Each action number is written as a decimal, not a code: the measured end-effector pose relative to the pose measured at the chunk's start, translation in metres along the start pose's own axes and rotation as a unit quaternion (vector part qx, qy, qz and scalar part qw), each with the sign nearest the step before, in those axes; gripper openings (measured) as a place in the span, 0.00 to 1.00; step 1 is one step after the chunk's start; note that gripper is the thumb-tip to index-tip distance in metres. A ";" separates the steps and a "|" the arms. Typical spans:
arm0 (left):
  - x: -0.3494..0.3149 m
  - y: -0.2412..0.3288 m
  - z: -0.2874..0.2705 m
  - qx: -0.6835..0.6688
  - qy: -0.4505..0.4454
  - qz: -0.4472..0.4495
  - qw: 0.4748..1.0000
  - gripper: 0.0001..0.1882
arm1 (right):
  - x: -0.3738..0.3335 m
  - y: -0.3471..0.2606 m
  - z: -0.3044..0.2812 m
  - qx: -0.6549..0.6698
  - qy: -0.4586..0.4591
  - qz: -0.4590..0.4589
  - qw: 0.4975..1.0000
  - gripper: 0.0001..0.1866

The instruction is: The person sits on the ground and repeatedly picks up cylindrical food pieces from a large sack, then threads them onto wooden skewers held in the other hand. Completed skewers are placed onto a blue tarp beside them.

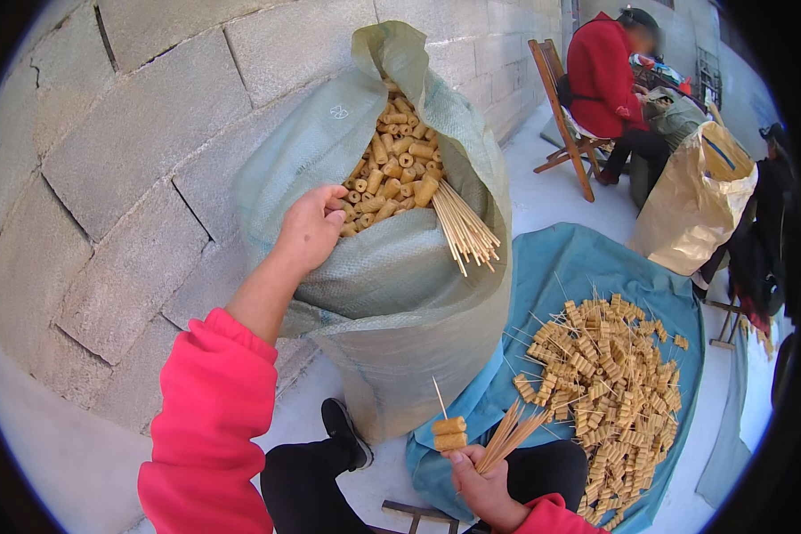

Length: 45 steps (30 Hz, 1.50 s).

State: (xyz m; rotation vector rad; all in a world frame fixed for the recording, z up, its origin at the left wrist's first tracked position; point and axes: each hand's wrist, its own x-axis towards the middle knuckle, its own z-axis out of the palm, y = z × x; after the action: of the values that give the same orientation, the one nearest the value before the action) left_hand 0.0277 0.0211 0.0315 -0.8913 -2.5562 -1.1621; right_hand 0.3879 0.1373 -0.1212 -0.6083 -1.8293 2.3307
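My left hand (310,228) reaches to the mouth of a big woven sack (400,347), its fingers curled at the near left edge of the short brown hollow rolls (399,162) inside. Whether a roll is between those fingertips is hidden. A bundle of thin wooden sticks (465,229) rests over the sack's right rim, its upper ends among the rolls. Low in the middle, my right hand (488,494) is closed around a fanned bundle of sticks (511,436). With its thumb it also keeps hold of one skewer carrying two brown rolls (449,433), its thin tip pointing up.
Right of the sack, a blue-green cloth (552,254) bears a heap of skewered rolls (610,383). A block wall (151,133) runs behind the sack. Farther off, a person in red (601,76) sits on a wooden folding chair (565,133) near a tan bag (699,200).
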 end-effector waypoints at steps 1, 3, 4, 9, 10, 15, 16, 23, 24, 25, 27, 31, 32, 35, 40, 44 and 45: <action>0.010 -0.015 0.003 0.143 -0.032 -0.048 0.988 0.24 | 0.000 0.000 0.000 0.007 -0.009 -0.003 1.000 0.11; 0.027 -0.035 0.014 0.199 -0.081 -0.100 0.972 0.37 | 0.000 0.001 -0.001 0.018 -0.016 -0.006 1.000 0.11; 0.033 -0.040 0.023 0.144 -0.111 -0.158 0.971 0.42 | 0.001 0.002 -0.001 0.057 -0.024 0.020 0.998 0.10; 0.015 -0.051 0.034 0.267 -0.137 -0.094 0.949 0.35 | 0.006 0.007 -0.004 0.010 -0.040 -0.029 0.999 0.10; 0.015 -0.056 0.028 0.259 -0.127 -0.024 0.957 0.33 | 0.007 0.008 -0.004 -0.017 -0.030 -0.056 0.998 0.10; 0.045 -0.110 0.029 0.053 -0.171 -0.062 0.982 0.30 | 0.009 0.012 -0.003 -0.038 -0.038 -0.082 0.995 0.11; 0.051 -0.122 0.030 0.086 -0.165 -0.077 0.979 0.30 | 0.009 0.012 -0.004 -0.034 -0.039 -0.085 0.995 0.10; 0.054 -0.144 0.025 0.128 0.004 0.153 0.980 0.20 | 0.014 0.017 -0.006 0.004 -0.034 -0.100 0.994 0.07; 0.057 -0.140 0.019 0.089 0.005 0.120 0.989 0.20 | 0.014 0.019 -0.006 0.013 -0.026 -0.112 0.993 0.07; 0.062 -0.136 0.013 0.083 0.022 0.096 0.992 0.19 | 0.014 0.021 -0.006 0.017 -0.020 -0.116 0.993 0.07; 0.068 -0.130 0.004 -0.036 0.043 0.026 0.998 0.19 | 0.015 0.024 -0.007 0.020 -0.012 -0.122 0.992 0.07; 0.064 -0.120 0.010 -0.080 -0.059 -0.056 0.993 0.15 | 0.016 0.024 -0.006 0.007 0.001 -0.117 0.993 0.07; 0.061 -0.116 0.016 -0.039 -0.095 -0.056 0.993 0.14 | 0.017 0.024 -0.005 -0.002 0.002 -0.114 0.993 0.08; 0.045 -0.091 0.022 0.048 -0.054 0.048 0.996 0.13 | 0.015 0.022 -0.003 0.016 0.020 -0.155 0.988 0.09; 0.036 -0.024 0.007 -0.216 0.147 -0.090 0.961 0.15 | 0.013 0.018 -0.005 0.027 0.007 -0.034 0.999 0.09; 0.032 0.007 0.001 -0.292 0.163 -0.158 0.929 0.13 | 0.012 0.011 -0.002 0.023 0.016 0.036 0.999 0.10; 0.030 0.011 0.001 -0.308 0.162 -0.155 0.925 0.11 | 0.011 0.009 -0.002 0.036 0.020 0.034 0.999 0.10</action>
State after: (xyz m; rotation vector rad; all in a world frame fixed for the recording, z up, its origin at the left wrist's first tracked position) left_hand 0.0103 0.0403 0.0498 -0.3324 -2.1246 -2.0764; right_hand 0.3799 0.1409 -0.1325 -0.7117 -1.7262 2.3969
